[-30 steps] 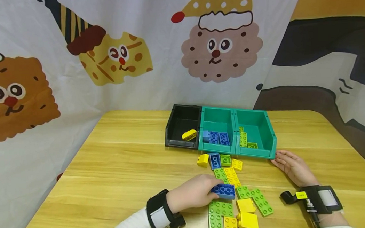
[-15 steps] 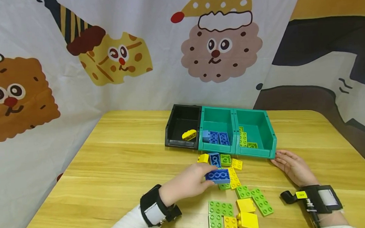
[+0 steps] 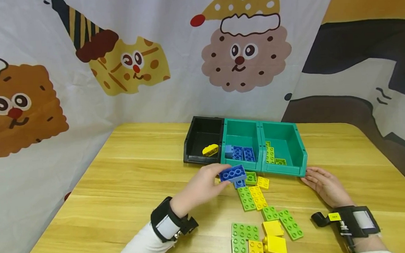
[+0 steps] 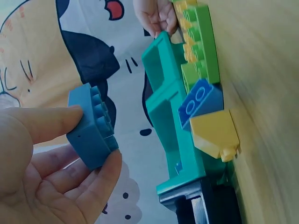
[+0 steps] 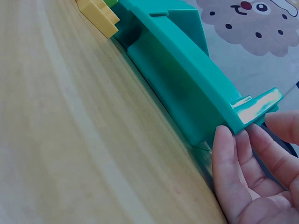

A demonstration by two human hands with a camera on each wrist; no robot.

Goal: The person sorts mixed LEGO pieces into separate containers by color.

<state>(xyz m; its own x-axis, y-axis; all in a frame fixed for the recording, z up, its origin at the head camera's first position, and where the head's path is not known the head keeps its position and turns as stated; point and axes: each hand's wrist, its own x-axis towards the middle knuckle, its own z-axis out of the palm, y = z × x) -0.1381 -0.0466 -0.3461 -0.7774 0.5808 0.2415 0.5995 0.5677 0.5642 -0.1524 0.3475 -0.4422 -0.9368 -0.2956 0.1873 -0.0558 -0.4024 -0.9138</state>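
While raised — blue brick pinched.

Head view high over table, wrist views close, sharing green bin

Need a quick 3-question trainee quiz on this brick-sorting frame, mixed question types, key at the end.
1. True or false: the left hand holds a yellow brick.
2. Which bin holds the single yellow brick? A) black bin B) middle teal bin C) right teal bin
3. Fill in: the right hand rests on the table, its fingertips at the corner of the ____ teal bin.

Key: 1. False, it pinches a blue brick between thumb and fingers, lifted above the loose bricks. 2. A. 3. right.
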